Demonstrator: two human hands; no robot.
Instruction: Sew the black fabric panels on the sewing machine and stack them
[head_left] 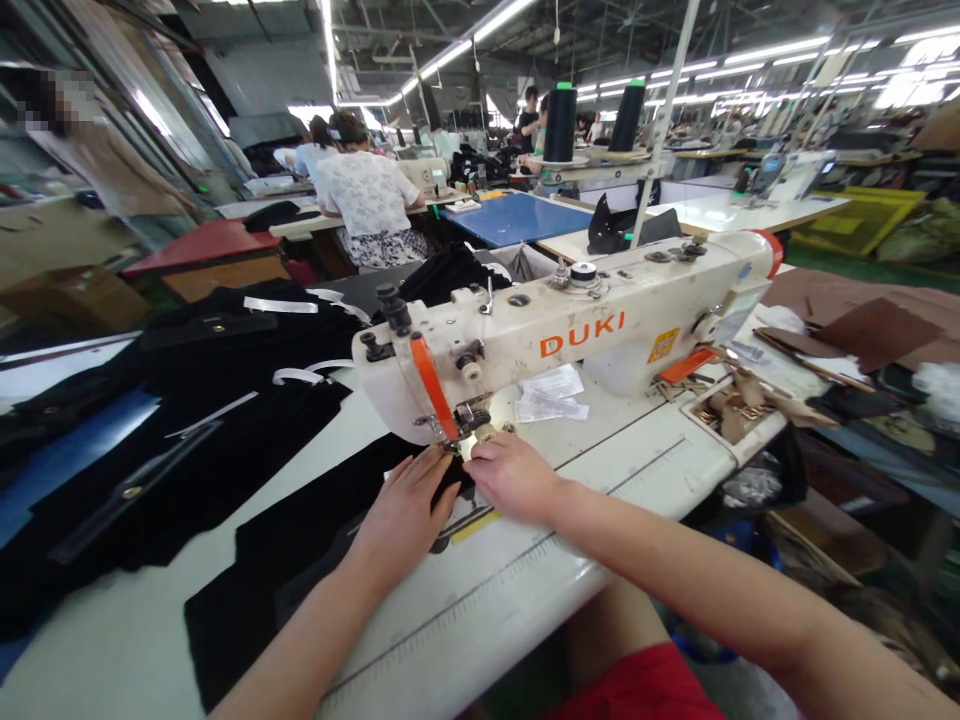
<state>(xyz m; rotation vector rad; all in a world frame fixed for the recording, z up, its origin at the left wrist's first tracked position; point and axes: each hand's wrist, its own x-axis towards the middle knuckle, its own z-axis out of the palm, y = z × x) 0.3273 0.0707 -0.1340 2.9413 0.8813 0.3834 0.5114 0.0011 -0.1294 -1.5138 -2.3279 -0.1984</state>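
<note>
A white sewing machine (480, 350) with orange lettering stands before me, an orange strip running down its head to the needle area. My left hand (405, 510) lies on black fabric (300, 540) left of the needle, its fingers stretched out and the thumb apart. Close by on the right, my right hand (517, 480) has its fingers bent and pressed together beside the presser foot. What those fingertips pinch, if anything, is hidden. The black fabric spreads leftward from the needle over the white machine table (480, 590), which has a printed ruler along its front.
Black pieces with white strips (281, 305) are heaped at the left. Clear plastic packets (555, 393) lie behind the needle. An inset tray (739, 410) holds small metal parts at the right. Black thread cones (560, 125) stand behind the machine. A person (367, 190) sits further back.
</note>
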